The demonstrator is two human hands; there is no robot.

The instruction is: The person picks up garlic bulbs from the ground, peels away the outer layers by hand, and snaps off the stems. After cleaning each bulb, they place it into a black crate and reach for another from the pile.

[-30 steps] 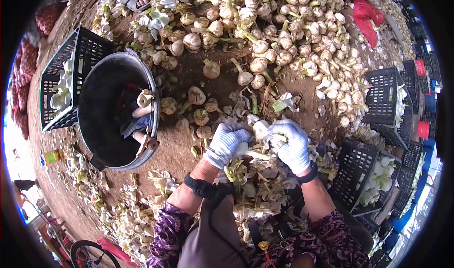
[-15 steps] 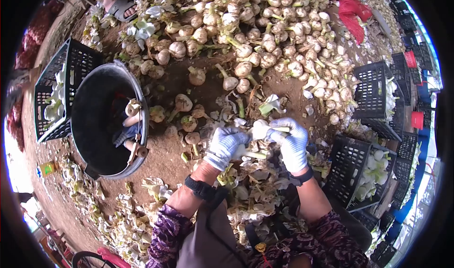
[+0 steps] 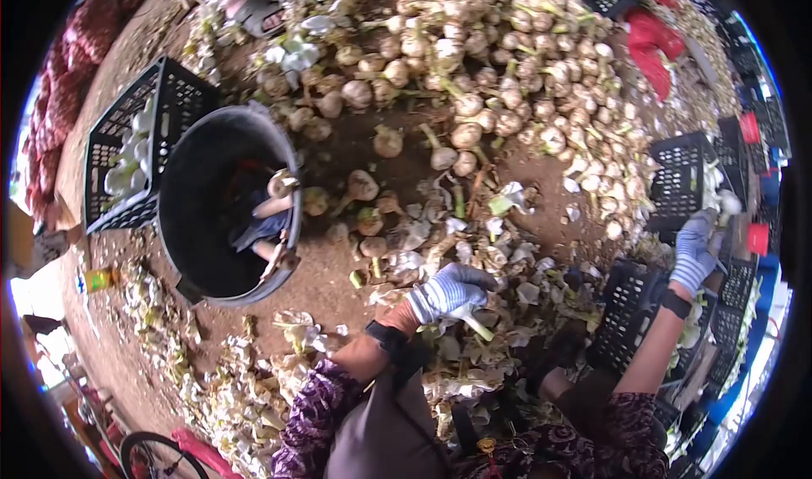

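My left hand [image 3: 450, 293], in a striped white work glove, is closed over the peelings on the ground. A pale garlic stalk [image 3: 478, 324] sticks out below its fingers; the bulb end is hidden by the glove. My right hand [image 3: 695, 246], gloved alike, reaches out to the crates at the right. A peeled white garlic bulb [image 3: 728, 202] is at its fingertips, its short stem running down to the fingers. Just beyond the hand stands a black crate [image 3: 677, 175] with white garlic at its edge. Unpeeled garlic bulbs [image 3: 499, 82] lie heaped in front of me.
A big black bucket [image 3: 199, 217] stands at the left, with another black crate [image 3: 161, 141] of garlic behind it. Close to my right is a black crate [image 3: 626, 310]. Peelings [image 3: 474, 369] cover the ground before me. A person's sandalled foot [image 3: 258, 16] is at the far left.
My right hand has left my left hand and swung right to the crates with the peeled garlic bulb. My left hand has stayed over the peelings. The view has shifted somewhat.
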